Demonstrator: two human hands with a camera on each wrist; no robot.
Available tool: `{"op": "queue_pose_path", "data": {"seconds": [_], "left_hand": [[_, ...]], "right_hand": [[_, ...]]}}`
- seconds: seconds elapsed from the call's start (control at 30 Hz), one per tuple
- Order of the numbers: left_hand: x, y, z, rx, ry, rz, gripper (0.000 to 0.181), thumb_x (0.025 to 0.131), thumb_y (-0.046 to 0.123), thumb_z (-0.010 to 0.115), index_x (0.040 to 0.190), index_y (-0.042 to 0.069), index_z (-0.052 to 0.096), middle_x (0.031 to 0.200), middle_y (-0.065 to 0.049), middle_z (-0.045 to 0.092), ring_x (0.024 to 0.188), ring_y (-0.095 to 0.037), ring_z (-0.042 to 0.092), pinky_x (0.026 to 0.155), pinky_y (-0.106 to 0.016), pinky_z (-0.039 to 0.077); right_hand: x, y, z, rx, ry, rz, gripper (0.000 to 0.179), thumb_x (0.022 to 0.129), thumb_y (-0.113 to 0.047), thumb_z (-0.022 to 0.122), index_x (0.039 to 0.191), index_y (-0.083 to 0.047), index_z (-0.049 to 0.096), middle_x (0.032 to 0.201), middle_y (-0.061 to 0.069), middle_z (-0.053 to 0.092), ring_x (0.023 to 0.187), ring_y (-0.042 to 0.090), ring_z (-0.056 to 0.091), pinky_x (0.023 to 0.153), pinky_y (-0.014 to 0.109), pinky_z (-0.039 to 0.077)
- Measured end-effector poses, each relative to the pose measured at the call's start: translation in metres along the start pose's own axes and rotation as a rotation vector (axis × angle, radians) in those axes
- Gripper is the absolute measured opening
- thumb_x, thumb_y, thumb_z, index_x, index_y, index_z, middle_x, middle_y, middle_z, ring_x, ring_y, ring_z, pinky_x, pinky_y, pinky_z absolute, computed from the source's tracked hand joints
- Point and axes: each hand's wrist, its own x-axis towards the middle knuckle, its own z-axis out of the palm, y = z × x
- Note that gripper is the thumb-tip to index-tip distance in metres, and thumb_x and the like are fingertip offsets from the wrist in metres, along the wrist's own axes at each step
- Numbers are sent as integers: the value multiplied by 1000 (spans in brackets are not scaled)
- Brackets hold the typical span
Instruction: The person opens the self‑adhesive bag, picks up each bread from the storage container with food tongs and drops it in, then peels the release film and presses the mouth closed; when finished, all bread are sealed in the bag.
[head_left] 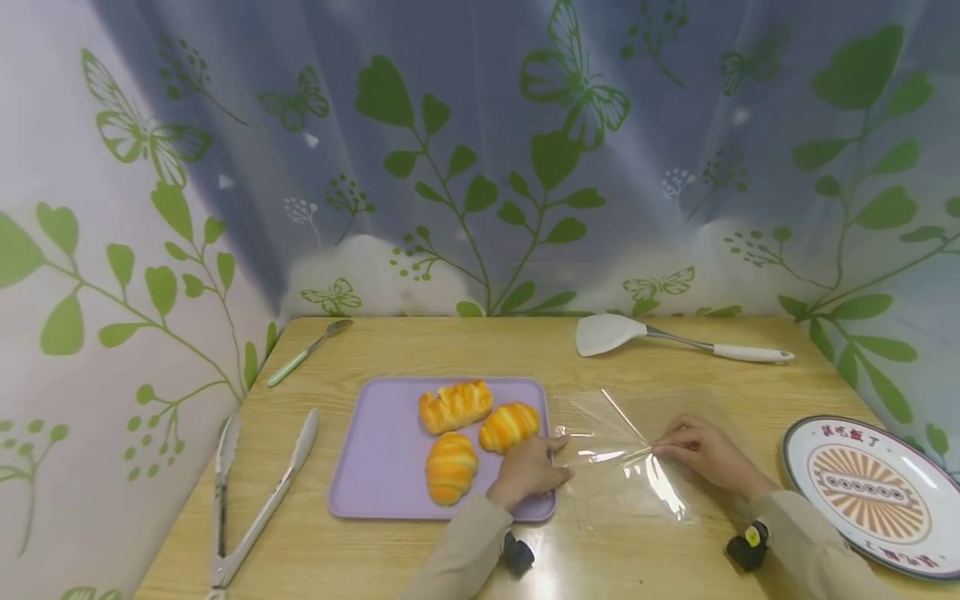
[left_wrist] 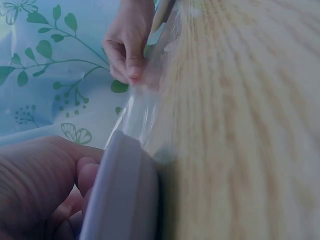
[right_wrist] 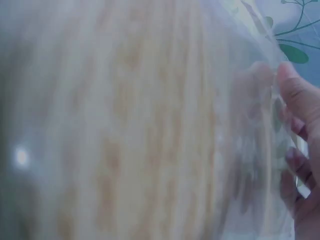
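Note:
A clear plastic bag [head_left: 611,483] lies over the table to the right of the lilac tray [head_left: 378,450]. My right hand [head_left: 701,450] pinches the bag's film between thumb and fingers, drawing it into a crease. In the right wrist view, film [right_wrist: 250,130] spreads from these fingertips. My left hand [head_left: 528,471] is at the tray's right rim, its thumb and forefinger apart and reaching to the bag's left edge. Its other fingers are partly hidden. Three breads sit on the tray: a braided loaf [head_left: 455,406], a striped roll [head_left: 508,427] and another roll [head_left: 452,468].
A white-headed spatula [head_left: 611,333] lies at the back right, and a patterned plate [head_left: 870,492] stands at the right edge. Metal tongs [head_left: 262,517] lie spread at the left. A green-handled spoon [head_left: 307,354] rests at the back left. A curtain [head_left: 480,167] borders the table.

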Motion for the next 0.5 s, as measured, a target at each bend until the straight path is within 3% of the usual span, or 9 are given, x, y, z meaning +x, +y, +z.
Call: {"op": "queue_pose_path", "data": {"seconds": [0.2,0.5], "left_hand": [[0,0,3,22,-2,-1,53,80,21,76,131,17,63,42,5,49,32,0,42,39,-20,39],[1,1,1,56,-6,10,56,79,23,76,133,14,61,44,2,54,33,-2,44,43,-19,39]], "right_hand": [[-1,-6,-1,-64,78,-20,20,66,4,79,79,-12,77,80,-2,67,79,-5,55,71,8,45],[-3,-9,-8,-93,73,51,19,69,6,78,83,-8,77,82,-2,67,80,-6,53,70,10,46]]}}
